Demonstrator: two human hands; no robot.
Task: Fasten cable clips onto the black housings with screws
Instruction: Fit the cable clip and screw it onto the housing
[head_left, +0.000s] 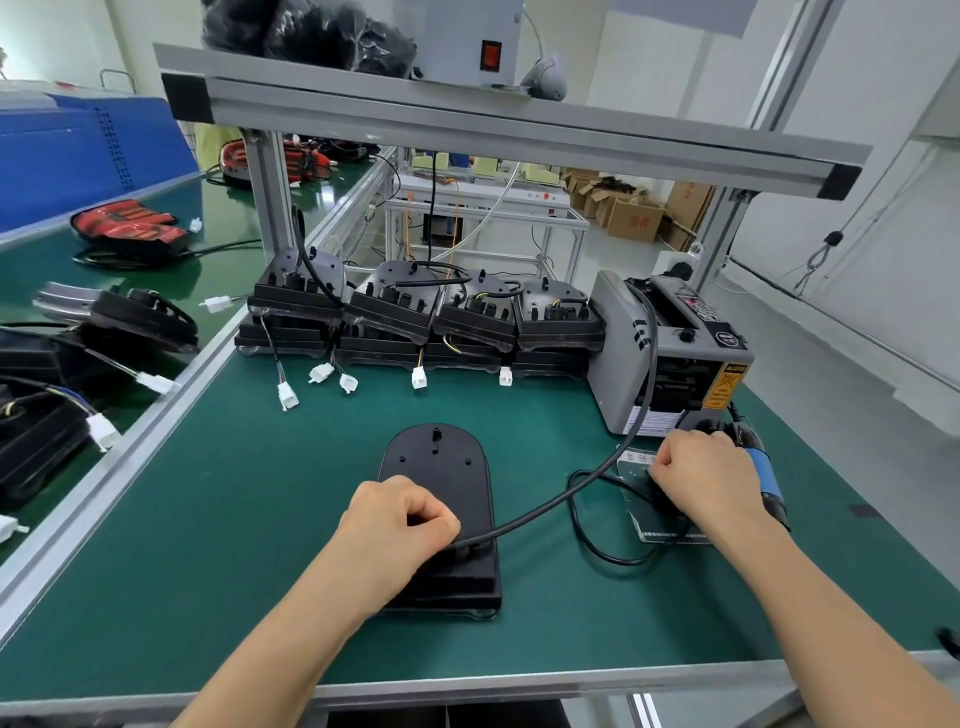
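Green matting covers the tabletop, and our black housing lies flat at its middle, right in front of us. Its long axis runs straight away from us: the rounded end points toward the row of stacked housings at the back, the squared end toward our edge. Our left hand has its fingers curled round the black cable where it meets the housing's near end. Our right hand rests on a clear bag beside the blue-handled screwdriver, fingers curled under; we cannot tell what, if anything, they hold. The cable arcs right and climbs across the grey dispenser. We judge that a tug on it could swing the housing askew, or pull the cable off its seat before a clip and screw pin it.
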